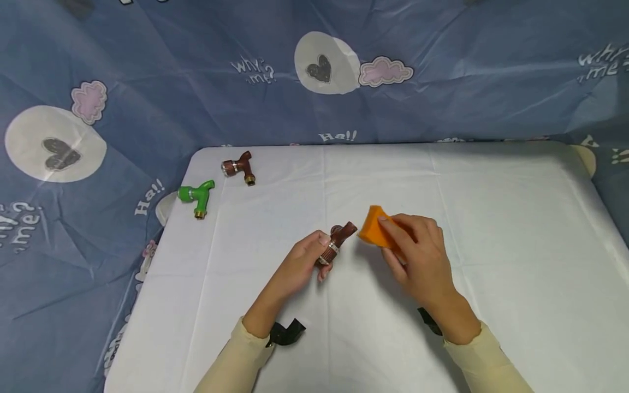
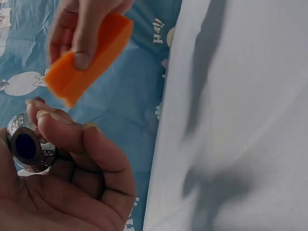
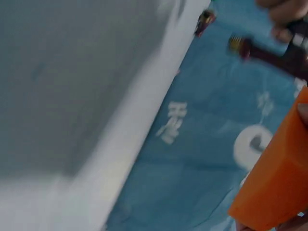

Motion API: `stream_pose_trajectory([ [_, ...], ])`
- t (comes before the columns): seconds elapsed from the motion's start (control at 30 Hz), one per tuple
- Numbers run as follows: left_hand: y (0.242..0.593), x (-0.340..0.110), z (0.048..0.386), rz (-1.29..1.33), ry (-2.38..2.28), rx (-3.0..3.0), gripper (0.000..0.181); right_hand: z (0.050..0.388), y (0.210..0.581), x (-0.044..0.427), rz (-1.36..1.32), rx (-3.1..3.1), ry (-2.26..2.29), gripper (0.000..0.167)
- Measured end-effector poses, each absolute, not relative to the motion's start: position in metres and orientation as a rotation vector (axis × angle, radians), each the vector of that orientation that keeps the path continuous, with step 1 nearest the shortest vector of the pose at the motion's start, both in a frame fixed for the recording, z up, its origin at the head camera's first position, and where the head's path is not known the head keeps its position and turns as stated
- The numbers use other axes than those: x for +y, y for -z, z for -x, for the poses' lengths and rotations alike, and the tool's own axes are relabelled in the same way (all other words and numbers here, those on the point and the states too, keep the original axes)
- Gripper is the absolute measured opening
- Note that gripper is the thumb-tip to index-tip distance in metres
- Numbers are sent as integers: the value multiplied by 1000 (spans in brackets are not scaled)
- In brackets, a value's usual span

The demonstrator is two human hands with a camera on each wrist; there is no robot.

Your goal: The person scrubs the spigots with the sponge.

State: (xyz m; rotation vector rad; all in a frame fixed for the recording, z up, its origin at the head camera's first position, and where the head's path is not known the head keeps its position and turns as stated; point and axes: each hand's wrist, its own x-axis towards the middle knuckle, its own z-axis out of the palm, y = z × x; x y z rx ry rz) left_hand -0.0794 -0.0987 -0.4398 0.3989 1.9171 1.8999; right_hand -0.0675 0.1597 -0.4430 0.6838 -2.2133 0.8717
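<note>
A brown faucet point(image 1: 330, 252) with a silver ring is held in the left hand point(image 1: 306, 261), thumb on its upper side and fingers beneath. Just to its right, the right hand point(image 1: 423, 261) pinches an orange sponge-like block point(image 1: 374, 227); a small gap separates block and faucet spout. The left wrist view shows the faucet's round silver end point(image 2: 25, 147) between thumb and curled fingers, with the orange block point(image 2: 91, 57) above. In the right wrist view the block point(image 3: 276, 178) is close, and the faucet's brass threaded end point(image 3: 237, 44) shows blurred.
On the white-covered table point(image 1: 516, 229), a green faucet point(image 1: 197, 196) and another brown faucet point(image 1: 241, 167) lie at the far left. A blue printed cloth point(image 1: 196, 93) hangs behind and at the sides. Black straps point(image 1: 286, 333) are at the wrists.
</note>
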Motion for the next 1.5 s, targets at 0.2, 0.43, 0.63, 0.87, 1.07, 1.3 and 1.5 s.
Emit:
stream_pose_trajectory([
  [0.2, 440, -98, 79, -379, -1875, 1928, 36, 63, 441, 162, -696, -2164, -914, 39],
  [0.43, 440, -97, 77, -394, -1834, 1956, 33, 54, 429, 138, -843, -2105, -864, 36],
  [0.63, 442, -96, 76, -461, -1778, 1944, 39, 54, 429, 134, -868, -2164, -823, 35],
  [0.87, 444, -97, 79, -509, -1763, 1913, 43, 65, 435, 155, -728, -2215, -842, 38],
  [1.07, 446, -99, 82, -516, -1748, 1920, 57, 64, 438, 162, -666, -2197, -887, 40],
  [1.3, 444, -97, 83, -534, -1805, 1875, 64, 51, 444, 135, -836, -2136, -924, 40],
  [1.5, 443, -100, 82, -511, -1819, 1829, 55, 53, 455, 128, -881, -2171, -948, 39],
])
